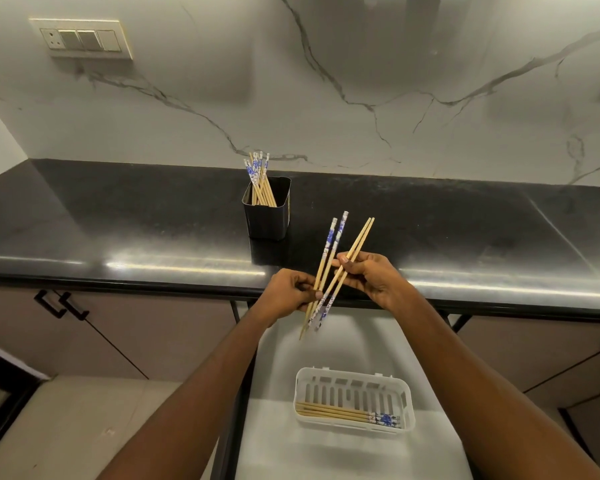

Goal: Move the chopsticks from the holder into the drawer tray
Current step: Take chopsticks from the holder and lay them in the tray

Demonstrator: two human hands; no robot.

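Each grip pinches one crossed chopstick pair: left hand (pixel 289 292), right hand (pixel 368 275).

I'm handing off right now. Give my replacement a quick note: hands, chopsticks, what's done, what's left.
Left hand: shut on two chopsticks, patterned ends up.
Right hand: shut on two chopsticks, patterned ends down; the pairs cross above the open drawer.
Holder: on the counter, several chopsticks inside.
Tray: in the drawer, a few chopsticks lying flat along its near side.
Left: lay these four in, then empty the holder.

2 bare forearms outstretched, left hand (pixel 289 293) and right hand (pixel 371 276) close together, fingers (pixel 344 260) pinched.
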